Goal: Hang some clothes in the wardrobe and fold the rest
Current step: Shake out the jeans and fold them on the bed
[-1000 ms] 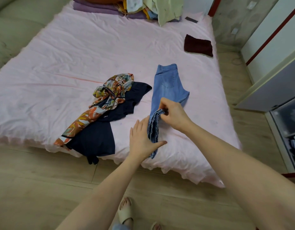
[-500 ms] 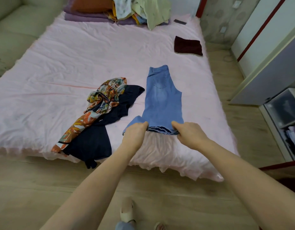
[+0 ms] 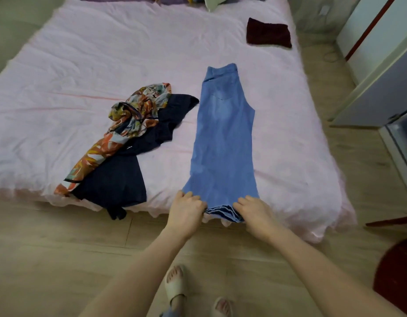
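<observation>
left hand fingers curled, gripping jeans hem; right hand same, other corner; jeans flat on bed

The jeans, bunched up in the right hand a second earlier while the left hand lay flat beside them, were spread out lengthwise on the bed. The leg ends were drawn back to the near edge of the mattress. They were gripped there at both corners, one hand to each side.
</observation>
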Tool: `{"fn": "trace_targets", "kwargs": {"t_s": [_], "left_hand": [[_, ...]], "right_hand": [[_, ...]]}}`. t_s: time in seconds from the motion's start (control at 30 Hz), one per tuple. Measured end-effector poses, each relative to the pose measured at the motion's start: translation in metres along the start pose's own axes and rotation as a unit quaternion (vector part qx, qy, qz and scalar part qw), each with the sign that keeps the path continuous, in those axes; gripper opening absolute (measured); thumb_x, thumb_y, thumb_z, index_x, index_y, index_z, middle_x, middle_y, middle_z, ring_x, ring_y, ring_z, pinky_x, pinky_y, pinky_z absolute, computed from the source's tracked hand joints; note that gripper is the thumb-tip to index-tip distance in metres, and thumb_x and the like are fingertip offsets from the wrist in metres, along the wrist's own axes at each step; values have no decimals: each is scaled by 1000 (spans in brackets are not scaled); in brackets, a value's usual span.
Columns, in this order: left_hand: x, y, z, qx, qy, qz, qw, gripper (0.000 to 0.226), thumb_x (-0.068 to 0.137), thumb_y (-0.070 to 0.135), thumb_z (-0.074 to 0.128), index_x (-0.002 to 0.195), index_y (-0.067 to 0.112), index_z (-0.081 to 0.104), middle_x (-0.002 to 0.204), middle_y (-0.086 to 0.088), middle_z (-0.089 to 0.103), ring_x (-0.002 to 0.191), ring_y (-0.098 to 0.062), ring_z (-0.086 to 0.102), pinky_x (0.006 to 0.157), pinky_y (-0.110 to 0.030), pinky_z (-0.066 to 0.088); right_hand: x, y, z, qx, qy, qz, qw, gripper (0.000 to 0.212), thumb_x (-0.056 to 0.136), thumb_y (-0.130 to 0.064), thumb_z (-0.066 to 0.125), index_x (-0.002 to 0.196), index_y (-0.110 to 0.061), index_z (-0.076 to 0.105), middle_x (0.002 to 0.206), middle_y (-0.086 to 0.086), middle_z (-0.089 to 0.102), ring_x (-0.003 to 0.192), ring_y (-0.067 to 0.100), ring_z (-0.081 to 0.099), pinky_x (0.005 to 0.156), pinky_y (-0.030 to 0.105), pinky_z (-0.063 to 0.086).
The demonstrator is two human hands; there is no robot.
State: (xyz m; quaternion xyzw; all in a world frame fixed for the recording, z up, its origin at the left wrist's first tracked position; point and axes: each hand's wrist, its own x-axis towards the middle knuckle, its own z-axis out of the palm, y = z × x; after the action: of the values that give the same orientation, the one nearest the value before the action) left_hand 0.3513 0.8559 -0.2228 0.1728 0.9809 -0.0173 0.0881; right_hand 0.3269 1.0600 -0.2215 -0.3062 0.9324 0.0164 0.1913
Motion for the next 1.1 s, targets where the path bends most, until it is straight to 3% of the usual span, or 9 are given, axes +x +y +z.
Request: {"fn": "trace_targets", "kwargs": {"t_s": [0.17, 0.33, 0.43, 0.5, 0.57, 0.7, 0.87, 0.97, 1.1], "left_hand": [[1, -4, 79, 21, -38, 18, 999, 24, 44, 12, 78, 48, 24, 57, 49, 5, 47, 50, -20, 48, 58, -29, 32], [4, 3, 141, -41, -166, 22, 985, 23, 87, 4, 49, 100, 13, 65, 104, -7, 59, 99, -29, 55, 74, -35, 37], [6, -6, 175, -204, -80, -50, 974, 17, 89, 27, 59, 103, 18, 64, 105, -2, 60, 101, -22, 56, 73, -32, 41], [1, -14, 193, -324, 79, -194, 923, 30, 85, 35, 67, 107, 15, 60, 105, -3, 58, 99, -20, 52, 77, -32, 42], [-4, -21, 207, -416, 165, -349, 824, 38, 85, 33, 68, 113, 10, 55, 110, -6, 56, 103, -22, 50, 84, -33, 42], [-1, -24, 225, -505, 41, -337, 794, 36, 86, 30, 68, 117, 12, 59, 116, 0, 64, 109, -19, 58, 89, -32, 46], [9, -25, 223, -502, 55, -377, 776, 21, 90, 23, 62, 106, 11, 68, 103, 1, 69, 97, -16, 62, 81, -26, 45], [10, -27, 217, -609, 38, -380, 695, 25, 95, 16, 54, 71, 13, 62, 62, 13, 60, 60, -2, 53, 59, -21, 41], [-2, -22, 231, -626, 21, -411, 663, 21, 96, 21, 51, 83, 10, 63, 76, 2, 64, 71, -12, 59, 65, -29, 49]], "right_hand": [[29, -11, 77, -43, -43, -82, 995, 27, 51, -20, 75, 73, -21, 60, 73, -2, 53, 63, 18, 54, 52, 27, 35], [45, -23, 140, -34, -116, -10, 993, 34, 89, 0, 45, 119, -11, 57, 114, 8, 52, 101, 28, 55, 68, 35, 34], [54, -21, 160, -30, -112, 25, 993, 34, 89, -2, 44, 117, -12, 59, 112, 8, 55, 99, 30, 59, 66, 36, 37], [58, -20, 170, -23, -93, 26, 995, 29, 87, -3, 49, 111, -12, 63, 103, 8, 59, 90, 31, 63, 62, 36, 39], [59, -24, 178, -59, -68, 27, 996, 20, 70, -4, 69, 88, -12, 68, 80, 7, 61, 64, 28, 64, 48, 32, 39], [53, -30, 201, -44, -36, 50, 997, 43, 27, 0, 85, 59, -13, 59, 48, 2, 48, 30, 21, 47, 33, 18, 26], [44, -31, 208, -34, 3, 59, 998, 40, 36, -1, 86, 64, -13, 61, 58, 3, 52, 38, 23, 51, 36, 22, 18], [40, -30, 217, -30, 59, 62, 996, 38, 41, 7, 83, 68, -10, 61, 73, 7, 56, 48, 23, 50, 38, 23, 21], [36, -37, 236, -14, 126, 77, 989, 36, 48, 8, 79, 74, -10, 61, 77, 7, 55, 59, 25, 52, 45, 31, 40]]}}
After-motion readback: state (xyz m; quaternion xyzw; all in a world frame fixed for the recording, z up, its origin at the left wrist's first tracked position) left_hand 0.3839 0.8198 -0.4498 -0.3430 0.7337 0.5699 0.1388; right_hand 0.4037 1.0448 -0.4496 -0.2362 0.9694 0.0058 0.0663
